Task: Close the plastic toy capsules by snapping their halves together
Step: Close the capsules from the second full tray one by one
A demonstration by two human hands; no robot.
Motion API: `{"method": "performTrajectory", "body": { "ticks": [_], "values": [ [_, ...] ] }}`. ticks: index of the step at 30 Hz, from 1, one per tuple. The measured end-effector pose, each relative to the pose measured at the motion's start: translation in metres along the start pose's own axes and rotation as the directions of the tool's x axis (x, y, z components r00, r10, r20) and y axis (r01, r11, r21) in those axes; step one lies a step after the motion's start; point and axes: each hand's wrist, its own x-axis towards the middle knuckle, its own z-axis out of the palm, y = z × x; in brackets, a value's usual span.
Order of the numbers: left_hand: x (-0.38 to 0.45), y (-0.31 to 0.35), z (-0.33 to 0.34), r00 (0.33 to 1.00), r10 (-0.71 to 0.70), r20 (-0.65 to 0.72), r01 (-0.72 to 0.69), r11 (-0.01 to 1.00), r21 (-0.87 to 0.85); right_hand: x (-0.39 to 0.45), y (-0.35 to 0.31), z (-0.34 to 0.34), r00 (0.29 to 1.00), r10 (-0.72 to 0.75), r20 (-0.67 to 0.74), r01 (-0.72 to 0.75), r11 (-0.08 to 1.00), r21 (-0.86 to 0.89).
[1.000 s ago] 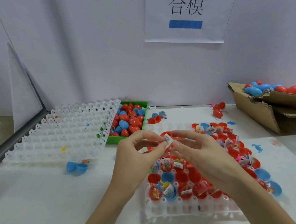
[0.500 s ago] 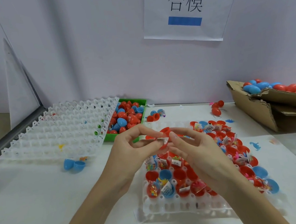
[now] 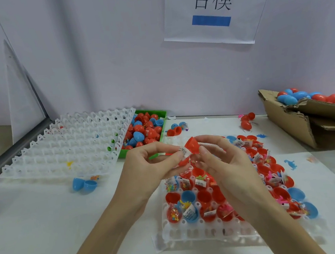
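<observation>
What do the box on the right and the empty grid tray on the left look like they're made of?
The box looks like brown corrugated cardboard: matte, with torn, creased flaps. The empty grid tray looks like thin translucent white plastic, probably moulded: slightly glossy, and a green bin shows faintly through its right edge.

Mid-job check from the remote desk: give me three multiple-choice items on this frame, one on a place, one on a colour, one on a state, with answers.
1. Where does the green bin sit?
A. right of the empty clear tray
B. inside the cardboard box
C. on the person's lap

2. What colour is the capsule half held by the right hand?
A. blue
B. red
C. yellow

3. How is the lone blue capsule near the clear tray?
A. snapped shut
B. open, halves side by side
C. crushed

Answers: 1 A, the bin borders the tray's right edge. 2 B, it shows red between the fingers; the left hand pinches a packet. 3 B, both hollows show.
</observation>
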Motion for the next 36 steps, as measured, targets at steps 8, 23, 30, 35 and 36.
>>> {"method": "performTrajectory", "body": {
  "ticks": [8,23,30,35,36],
  "values": [
    [-0.001,-0.001,0.002,0.998,0.022,0.066,-0.03,0.993,0.117,0.002,-0.001,-0.003,0.998,0.002,0.064,-0.007,0.996,0.088],
    [0.001,-0.004,0.0,0.999,0.037,-0.031,-0.036,0.999,0.032,-0.003,0.004,0.008,0.917,-0.379,0.123,0.398,0.876,-0.273],
    [0.0,-0.003,0.001,0.996,0.084,0.02,-0.085,0.994,0.075,-0.004,0.002,0.007,0.912,-0.407,0.054,0.407,0.88,-0.245],
    [-0.005,-0.003,0.01,0.978,0.206,0.042,-0.21,0.969,0.133,-0.004,0.002,0.006,0.931,-0.364,-0.016,0.354,0.914,-0.201],
    [-0.005,-0.004,0.011,0.974,0.225,0.015,-0.225,0.965,0.137,-0.004,0.002,0.006,0.932,-0.361,-0.017,0.35,0.915,-0.201]
  ]
}}
